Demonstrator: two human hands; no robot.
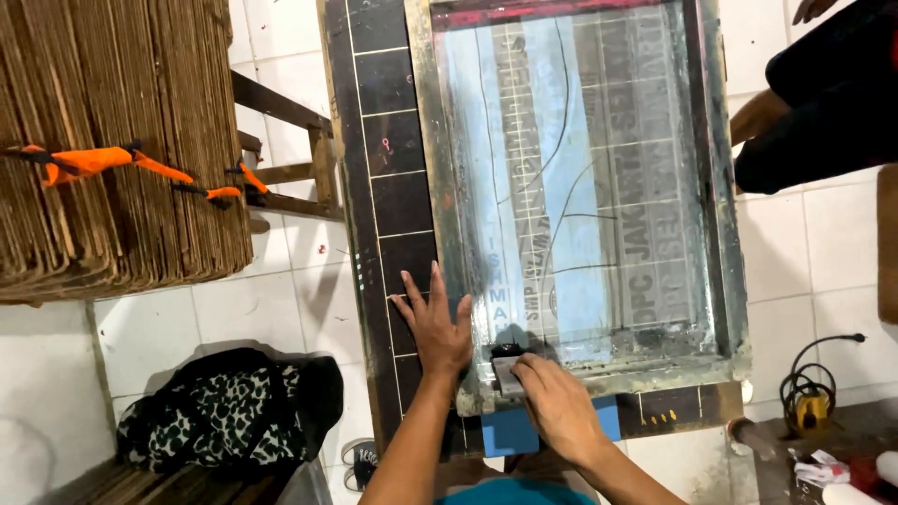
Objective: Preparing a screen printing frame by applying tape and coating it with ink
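Here, a screen-printing frame (580,187) lying flat on a dark gridded table (383,168), blue mesh facing up, lettering and curved lines showing through. At the near edge of the frame, a small grey tool (506,372), likely a scraper or squeegee, pinched under the right hand (558,404), fingers curled closed around it. Left hand (437,323) spread wide and flat, pressing the frame's near left corner and the table beside it, holding nothing. Judging by that, frame seated and steadied; tool parked at the near rail, so no telling whether a pull is finished or about to start. A blue sheet (513,432) poking out beneath the near edge.

Further out: 1 tall stack of brown cardboard sheets (112,140) tied with orange string to the left, a spotted black bag (224,407) on the white tiled floor, a wooden support beside the table. Another person in dark clothing (823,103) close by the frame's far right side. A yellow-and-black cable coil (806,397) lower right.
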